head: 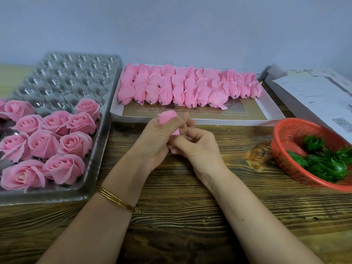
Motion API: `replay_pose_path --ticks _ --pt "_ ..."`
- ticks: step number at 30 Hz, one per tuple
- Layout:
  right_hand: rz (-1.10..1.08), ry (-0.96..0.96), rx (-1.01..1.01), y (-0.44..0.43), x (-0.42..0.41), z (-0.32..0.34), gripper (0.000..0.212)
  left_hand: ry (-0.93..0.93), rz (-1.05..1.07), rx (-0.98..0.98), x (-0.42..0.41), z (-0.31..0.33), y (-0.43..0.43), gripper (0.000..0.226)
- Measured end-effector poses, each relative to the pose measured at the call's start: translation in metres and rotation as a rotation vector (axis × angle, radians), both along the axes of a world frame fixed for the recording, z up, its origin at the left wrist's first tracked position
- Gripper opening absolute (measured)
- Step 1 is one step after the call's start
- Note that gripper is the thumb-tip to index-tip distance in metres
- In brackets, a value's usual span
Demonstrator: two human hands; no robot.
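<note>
Mid-assembly of one rose head, by the look of it. Gripping a pink bud [167,116] in the left hand [158,138], with fingers wrapped round its body and the top poking out above the fist; held up off the wooden table [181,221], just in front of the white box. Pinching at the bud's lower end with the right hand [198,145], thumb and forefinger closed on the base; cannot tell whether on a peg or a petal edge, hidden behind the fingers. Judged step: working the base of the bud, shaping or seating it before anything else goes on. Next move likely to call for a steady hold on the left, a letting-go on the right, then a reach across to the basket for one green piece, all without crushing the petals. Containers, left to right. Far left: clear plastic cell tray [72,73], with finished open roses [44,143] seated in the near cells. Centre back: shallow white box [272,109], packed with rows of closed pink buds [190,90] lying on their sides, dark pegs at the near ends. Right: red mesh basket [280,134], holding spiky green calyxes [323,164]. Far right, behind the basket: loose printed papers [312,96]. Also noted: gold bangles [118,201] on the left wrist.
</note>
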State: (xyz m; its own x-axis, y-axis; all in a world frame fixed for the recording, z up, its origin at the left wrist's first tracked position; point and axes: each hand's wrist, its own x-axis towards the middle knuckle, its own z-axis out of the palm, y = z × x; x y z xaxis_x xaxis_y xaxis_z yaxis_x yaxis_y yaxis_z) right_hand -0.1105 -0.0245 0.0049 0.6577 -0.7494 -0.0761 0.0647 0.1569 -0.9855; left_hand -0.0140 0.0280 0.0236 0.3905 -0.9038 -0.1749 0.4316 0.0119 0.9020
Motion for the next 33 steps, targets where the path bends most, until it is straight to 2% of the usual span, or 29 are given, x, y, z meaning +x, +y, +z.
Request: replay_pose_path --ticks 4,7,11,16,22,28,32,33 --pt "0.077 -0.043 0.224 -0.003 0.002 0.001 0.014 -0.001 0.011 0.009 0.003 -0.003 0.001 0.02" --pt "0.023 -0.015 0.134 -0.003 0.002 -0.003 0.01 0.0 0.048 0.01 0.002 -0.004 -0.001 0.019" --pt "-0.016 -0.011 0.028 -0.004 0.001 -0.004 0.03 -0.013 0.071 0.011 0.002 -0.007 -0.004 0.017" --pt "0.0 0.019 -0.023 -0.002 0.0 -0.002 0.013 -0.046 0.047 0.011 0.003 -0.007 -0.002 0.016" --pt "0.043 0.019 -0.027 -0.003 0.0 0.001 0.012 -0.076 -0.03 0.033 0.006 -0.007 0.001 0.026" --pt "0.151 -0.008 0.104 -0.006 -0.001 0.003 0.021 -0.109 -0.06 0.043 0.007 -0.008 0.001 0.028" --pt "0.204 -0.06 0.302 -0.012 -0.006 0.01 0.009 -0.101 0.025 0.024 0.007 -0.01 0.001 0.017" --pt "0.199 -0.079 0.353 -0.014 -0.007 0.011 0.021 -0.14 0.053 0.022 0.006 -0.011 0.0 0.014"
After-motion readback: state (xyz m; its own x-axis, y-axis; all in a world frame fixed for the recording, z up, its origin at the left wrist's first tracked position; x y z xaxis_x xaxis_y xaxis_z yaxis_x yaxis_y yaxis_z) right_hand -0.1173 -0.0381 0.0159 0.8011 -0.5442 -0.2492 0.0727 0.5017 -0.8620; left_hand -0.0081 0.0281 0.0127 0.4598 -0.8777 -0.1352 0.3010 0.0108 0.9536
